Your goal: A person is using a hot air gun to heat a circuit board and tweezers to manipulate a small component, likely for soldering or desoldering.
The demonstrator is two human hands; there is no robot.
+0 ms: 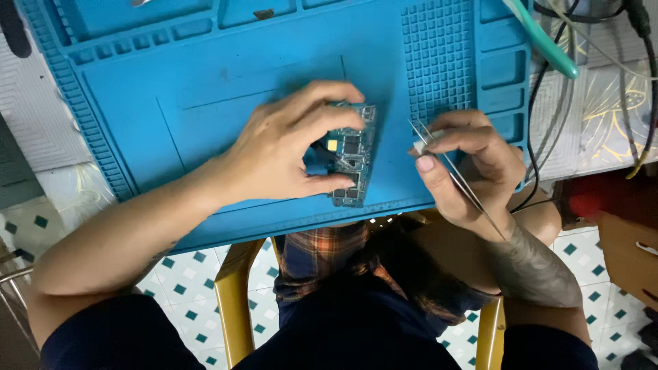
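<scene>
I see a work table covered with a pale patterned cloth (610,109). A blue silicone repair mat (205,89) lies on it and reaches the table's near edge. A small circuit board (353,154) rests on the mat close to that near edge. Along the mat's right edge, black cables (541,103) trail over the cloth, and a teal-handled tool (548,48) lies across the mat's far right corner.

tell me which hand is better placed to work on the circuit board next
Probably the right hand: it holds tweezers with tips pointing at the circuit board, while the left hand is busy gripping it.
</scene>
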